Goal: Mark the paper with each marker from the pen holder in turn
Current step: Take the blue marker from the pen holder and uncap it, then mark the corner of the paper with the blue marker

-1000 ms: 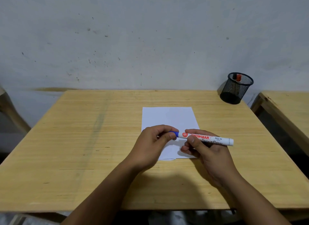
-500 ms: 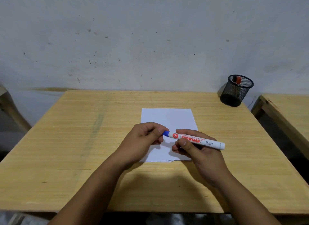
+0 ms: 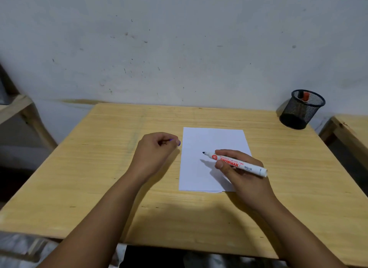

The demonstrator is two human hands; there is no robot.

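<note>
A white sheet of paper (image 3: 211,144) lies in the middle of the wooden table (image 3: 99,168). My right hand (image 3: 241,172) grips a white marker (image 3: 237,164) with red lettering; its cap is off and the dark tip hovers just above the paper, pointing left. My left hand (image 3: 157,148) rests on the table just left of the paper, fingers curled around the blue cap (image 3: 178,143), of which only a sliver shows. A black mesh pen holder (image 3: 300,110) stands at the table's far right corner with a red-capped marker (image 3: 305,97) inside.
A grey wall runs close behind the table. A second wooden table (image 3: 350,132) stands to the right across a narrow gap. A wooden frame (image 3: 18,108) stands at the left.
My hands have pulled apart: the left hand drew the blue cap off and moved left off the paper. The right hand holds the now uncapped marker over the sheet.
</note>
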